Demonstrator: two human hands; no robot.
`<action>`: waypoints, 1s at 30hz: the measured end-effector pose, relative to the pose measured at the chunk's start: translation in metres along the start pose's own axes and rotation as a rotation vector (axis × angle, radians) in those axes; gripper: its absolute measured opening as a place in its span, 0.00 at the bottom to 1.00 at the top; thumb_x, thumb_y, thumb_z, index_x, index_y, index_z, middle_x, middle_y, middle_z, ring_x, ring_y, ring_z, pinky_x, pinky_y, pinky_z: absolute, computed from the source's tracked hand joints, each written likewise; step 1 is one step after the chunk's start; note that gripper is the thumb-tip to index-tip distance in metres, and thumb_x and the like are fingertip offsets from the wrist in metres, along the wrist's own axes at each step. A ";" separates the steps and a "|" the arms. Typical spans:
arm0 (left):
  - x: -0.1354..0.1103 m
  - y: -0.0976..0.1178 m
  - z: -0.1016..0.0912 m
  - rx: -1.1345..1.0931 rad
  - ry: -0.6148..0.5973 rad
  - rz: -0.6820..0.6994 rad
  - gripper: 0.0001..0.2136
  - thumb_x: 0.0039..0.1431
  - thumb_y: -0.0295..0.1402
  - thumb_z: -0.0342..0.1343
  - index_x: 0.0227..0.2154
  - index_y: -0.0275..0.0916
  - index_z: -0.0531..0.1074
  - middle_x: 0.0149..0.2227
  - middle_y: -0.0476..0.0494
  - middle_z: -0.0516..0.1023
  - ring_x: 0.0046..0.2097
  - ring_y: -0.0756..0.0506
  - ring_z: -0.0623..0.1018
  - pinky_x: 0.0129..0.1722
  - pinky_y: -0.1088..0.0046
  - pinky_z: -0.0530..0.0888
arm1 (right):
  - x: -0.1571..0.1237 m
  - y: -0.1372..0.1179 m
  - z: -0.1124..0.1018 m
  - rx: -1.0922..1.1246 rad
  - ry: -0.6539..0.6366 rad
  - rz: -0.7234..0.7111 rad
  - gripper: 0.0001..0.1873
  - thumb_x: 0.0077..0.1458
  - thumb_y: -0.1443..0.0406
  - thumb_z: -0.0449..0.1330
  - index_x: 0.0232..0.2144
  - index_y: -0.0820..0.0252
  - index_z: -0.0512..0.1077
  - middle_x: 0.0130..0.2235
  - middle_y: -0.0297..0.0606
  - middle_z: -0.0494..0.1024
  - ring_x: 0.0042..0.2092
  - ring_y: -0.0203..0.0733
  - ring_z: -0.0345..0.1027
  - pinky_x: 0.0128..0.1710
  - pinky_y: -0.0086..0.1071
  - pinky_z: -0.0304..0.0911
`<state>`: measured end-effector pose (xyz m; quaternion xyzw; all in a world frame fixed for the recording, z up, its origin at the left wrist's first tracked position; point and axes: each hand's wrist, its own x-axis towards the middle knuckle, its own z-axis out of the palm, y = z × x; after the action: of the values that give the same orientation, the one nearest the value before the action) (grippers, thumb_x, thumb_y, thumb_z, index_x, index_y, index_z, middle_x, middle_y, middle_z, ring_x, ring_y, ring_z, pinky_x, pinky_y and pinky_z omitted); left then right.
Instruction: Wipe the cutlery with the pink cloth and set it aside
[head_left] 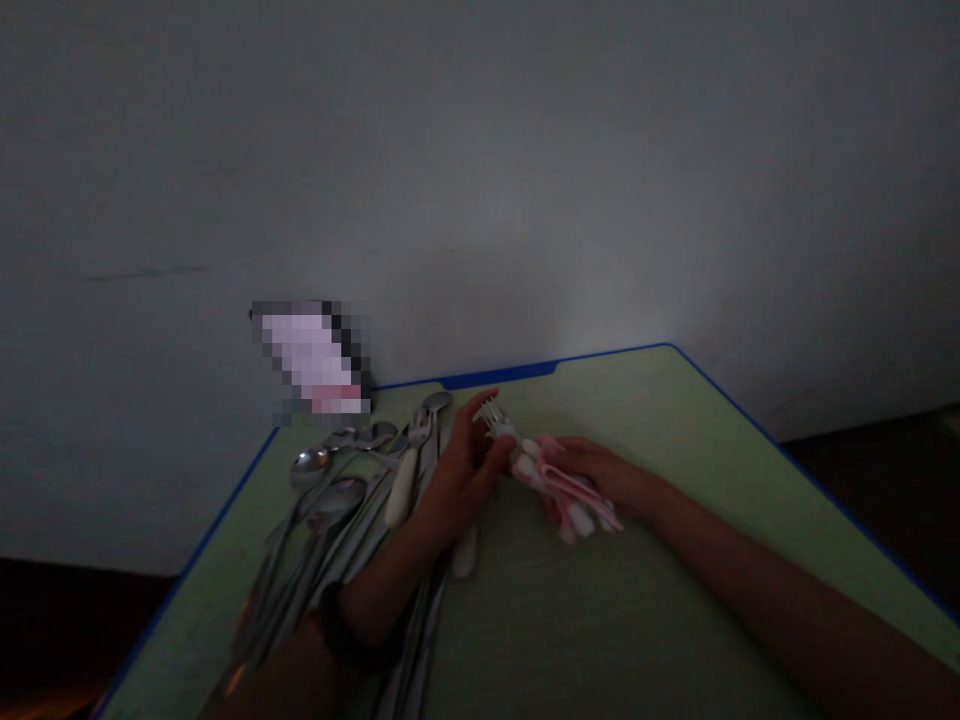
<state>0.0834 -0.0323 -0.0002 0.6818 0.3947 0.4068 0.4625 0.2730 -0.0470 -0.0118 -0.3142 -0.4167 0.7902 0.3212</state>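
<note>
A metal fork [496, 420] is held up a little above the table, tines toward the far side. My left hand [466, 468] is closed around its head, with the thumb and fingers near the tines. In my right hand [606, 468] is a pink and white cloth [574, 492], bunched against the fork's handle end. Folds of the cloth hide most of the handle and some of my right fingers. Beside and under my left forearm lie several spoons [337, 497], and another fork [420, 427] rests among them.
The pale green table [637, 620] has a blue edge and stands against a grey wall [480, 180]. A blurred-out phone-like device [311, 355] leans at the back left corner. A light-handled utensil [403, 488] lies in the cutlery pile.
</note>
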 end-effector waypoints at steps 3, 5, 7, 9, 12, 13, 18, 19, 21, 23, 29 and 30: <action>0.000 0.001 0.001 -0.015 -0.025 0.009 0.27 0.60 0.36 0.51 0.59 0.44 0.47 0.34 0.48 0.72 0.30 0.50 0.74 0.28 0.75 0.71 | 0.000 0.000 0.000 -0.002 0.008 0.005 0.21 0.49 0.51 0.59 0.33 0.64 0.67 0.22 0.34 0.74 0.21 0.34 0.68 0.21 0.26 0.64; 0.000 0.003 0.001 -0.040 -0.025 0.028 0.28 0.58 0.35 0.53 0.58 0.44 0.48 0.43 0.43 0.72 0.37 0.47 0.75 0.31 0.74 0.73 | 0.000 0.000 0.001 -0.011 0.013 0.012 0.22 0.49 0.50 0.59 0.33 0.64 0.67 0.22 0.34 0.74 0.21 0.34 0.68 0.21 0.27 0.64; 0.001 0.005 0.001 -0.056 0.007 0.046 0.26 0.57 0.35 0.54 0.56 0.44 0.51 0.51 0.39 0.69 0.43 0.46 0.75 0.33 0.74 0.74 | 0.000 -0.001 0.002 -0.020 0.013 0.015 0.23 0.49 0.49 0.59 0.34 0.64 0.67 0.22 0.34 0.74 0.21 0.35 0.68 0.21 0.28 0.64; 0.002 0.005 0.000 -0.073 0.052 0.056 0.23 0.57 0.34 0.54 0.53 0.43 0.55 0.54 0.38 0.66 0.45 0.46 0.74 0.32 0.75 0.74 | 0.000 -0.001 0.002 -0.038 0.020 0.010 0.23 0.49 0.48 0.58 0.33 0.64 0.67 0.22 0.34 0.74 0.20 0.35 0.67 0.21 0.28 0.63; 0.004 0.003 -0.002 -0.145 0.095 0.039 0.21 0.55 0.35 0.56 0.50 0.42 0.57 0.53 0.37 0.68 0.40 0.47 0.76 0.29 0.76 0.74 | 0.001 0.000 0.001 -0.076 0.011 -0.025 0.24 0.48 0.48 0.59 0.33 0.64 0.67 0.22 0.34 0.73 0.20 0.34 0.66 0.21 0.27 0.62; 0.004 0.003 -0.002 -0.172 0.107 0.023 0.21 0.55 0.35 0.56 0.49 0.41 0.57 0.51 0.38 0.71 0.37 0.48 0.76 0.27 0.77 0.73 | 0.001 0.000 0.000 -0.082 0.001 -0.039 0.23 0.48 0.48 0.59 0.34 0.64 0.67 0.22 0.34 0.73 0.21 0.34 0.66 0.21 0.27 0.62; 0.005 0.007 -0.004 -0.197 0.138 -0.070 0.21 0.55 0.38 0.56 0.49 0.39 0.57 0.36 0.45 0.77 0.26 0.51 0.75 0.20 0.80 0.69 | 0.001 0.001 -0.001 -0.071 -0.013 -0.041 0.21 0.47 0.51 0.62 0.34 0.64 0.67 0.25 0.34 0.74 0.23 0.32 0.67 0.23 0.25 0.62; 0.004 0.008 -0.004 -0.174 0.125 -0.086 0.21 0.55 0.39 0.56 0.49 0.38 0.59 0.32 0.47 0.77 0.24 0.52 0.74 0.20 0.80 0.68 | 0.000 0.001 -0.001 -0.069 -0.005 -0.036 0.21 0.47 0.52 0.62 0.34 0.64 0.67 0.25 0.34 0.74 0.23 0.32 0.67 0.23 0.25 0.62; 0.003 0.011 -0.003 -0.128 0.089 -0.106 0.19 0.55 0.39 0.56 0.47 0.37 0.63 0.28 0.50 0.75 0.24 0.52 0.73 0.20 0.80 0.67 | 0.000 0.000 0.001 -0.062 0.017 -0.029 0.21 0.48 0.52 0.62 0.35 0.64 0.67 0.25 0.33 0.74 0.23 0.32 0.67 0.23 0.25 0.62; 0.003 0.012 -0.002 -0.115 0.072 -0.103 0.15 0.54 0.37 0.57 0.43 0.37 0.66 0.27 0.51 0.73 0.26 0.52 0.73 0.20 0.81 0.66 | 0.000 -0.001 0.002 -0.059 0.024 -0.024 0.22 0.48 0.51 0.60 0.33 0.65 0.67 0.24 0.33 0.74 0.22 0.33 0.67 0.23 0.26 0.62; 0.002 0.012 0.000 -0.159 0.072 -0.099 0.10 0.52 0.35 0.59 0.33 0.37 0.66 0.26 0.53 0.71 0.25 0.54 0.71 0.21 0.82 0.65 | 0.000 -0.001 0.002 -0.086 0.004 -0.033 0.21 0.52 0.50 0.57 0.31 0.65 0.67 0.22 0.34 0.73 0.21 0.32 0.66 0.21 0.25 0.62; 0.002 0.011 0.000 -0.172 0.075 -0.107 0.10 0.52 0.35 0.59 0.33 0.37 0.65 0.25 0.54 0.70 0.24 0.54 0.70 0.20 0.82 0.64 | 0.000 -0.001 0.003 -0.082 0.002 -0.036 0.21 0.53 0.50 0.56 0.31 0.65 0.67 0.22 0.34 0.73 0.21 0.32 0.66 0.21 0.25 0.62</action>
<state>0.0862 -0.0330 0.0106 0.6018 0.4111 0.4389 0.5255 0.2712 -0.0475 -0.0095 -0.3205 -0.4541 0.7662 0.3224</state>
